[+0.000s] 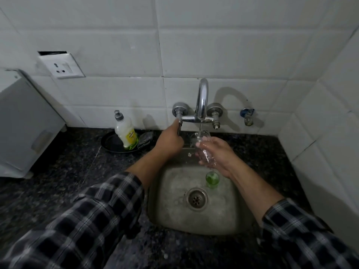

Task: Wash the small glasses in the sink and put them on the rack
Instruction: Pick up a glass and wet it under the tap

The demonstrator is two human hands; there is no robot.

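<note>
Clear glass (201,147), gripped in the right hand (216,155), sits under the running tap (202,98). Left hand (171,140) grasps the tap handle (179,127); green glass (212,179) rests in the sink (174,195)

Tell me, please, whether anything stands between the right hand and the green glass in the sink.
Nothing visible does: the green glass sits exposed in the sink, close by the right hand. That hand, though, holds a clear glass under the running tap.
</note>
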